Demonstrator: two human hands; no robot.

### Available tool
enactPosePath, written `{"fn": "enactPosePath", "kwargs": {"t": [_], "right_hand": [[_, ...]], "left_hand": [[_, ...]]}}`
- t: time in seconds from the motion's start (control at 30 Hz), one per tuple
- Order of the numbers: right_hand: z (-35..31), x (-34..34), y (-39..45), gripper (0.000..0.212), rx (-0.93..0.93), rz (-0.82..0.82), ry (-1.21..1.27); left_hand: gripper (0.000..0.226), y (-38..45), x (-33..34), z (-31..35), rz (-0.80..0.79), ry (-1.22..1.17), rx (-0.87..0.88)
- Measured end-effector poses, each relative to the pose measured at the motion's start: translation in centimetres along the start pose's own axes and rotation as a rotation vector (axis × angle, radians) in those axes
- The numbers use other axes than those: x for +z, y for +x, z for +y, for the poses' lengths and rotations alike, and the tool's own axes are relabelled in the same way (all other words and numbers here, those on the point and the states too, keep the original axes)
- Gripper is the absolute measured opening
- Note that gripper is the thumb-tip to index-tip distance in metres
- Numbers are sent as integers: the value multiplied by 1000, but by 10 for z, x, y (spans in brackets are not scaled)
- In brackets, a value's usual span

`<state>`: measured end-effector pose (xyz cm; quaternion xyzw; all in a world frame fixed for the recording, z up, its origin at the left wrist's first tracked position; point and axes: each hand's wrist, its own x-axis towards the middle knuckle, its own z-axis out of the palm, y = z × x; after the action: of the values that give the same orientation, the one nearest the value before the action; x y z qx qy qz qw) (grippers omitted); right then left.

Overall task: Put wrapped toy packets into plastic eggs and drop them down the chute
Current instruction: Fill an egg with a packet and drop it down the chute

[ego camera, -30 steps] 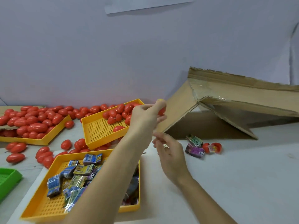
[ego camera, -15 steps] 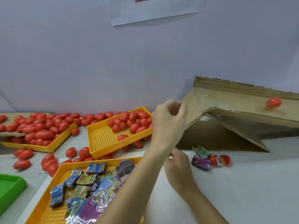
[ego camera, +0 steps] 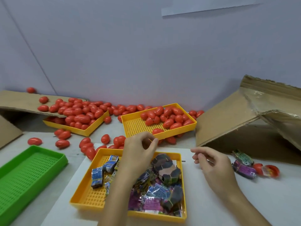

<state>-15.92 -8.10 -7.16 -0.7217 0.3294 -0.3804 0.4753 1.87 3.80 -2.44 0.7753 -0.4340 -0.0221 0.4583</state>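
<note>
Both hands hovered empty, left hand (ego camera: 140, 149) loosely curled, right hand (ego camera: 211, 162) relaxed, over the yellow perforated tray of wrapped toy packets (ego camera: 97, 194); red plastic eggs (ego camera: 169, 118) lay at twelve o'clock, liable to roll off the worktop (ego camera: 244, 201) if knocked.

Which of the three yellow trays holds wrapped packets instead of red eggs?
The nearest yellow tray, under the left hand. It holds wrapped packets; the two trays farther back hold red eggs.
</note>
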Motion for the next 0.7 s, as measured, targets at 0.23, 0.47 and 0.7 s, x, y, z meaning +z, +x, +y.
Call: {"fn": "enactPosePath", "kwargs": {"t": [0.23, 0.47, 0.7], "right_hand": [[2, -1, -2, 34, -14, 0, -2], [2, 0, -1, 36, -30, -5, -11], [3, -1, -1, 34, -26, -9, -10]], "left_hand": [[20, -3, -31, -13, -292, 240, -94], [11, -7, -44, -16, -594, 202, -222], [16, -6, -43, -20, -565, 239, -177]]}}
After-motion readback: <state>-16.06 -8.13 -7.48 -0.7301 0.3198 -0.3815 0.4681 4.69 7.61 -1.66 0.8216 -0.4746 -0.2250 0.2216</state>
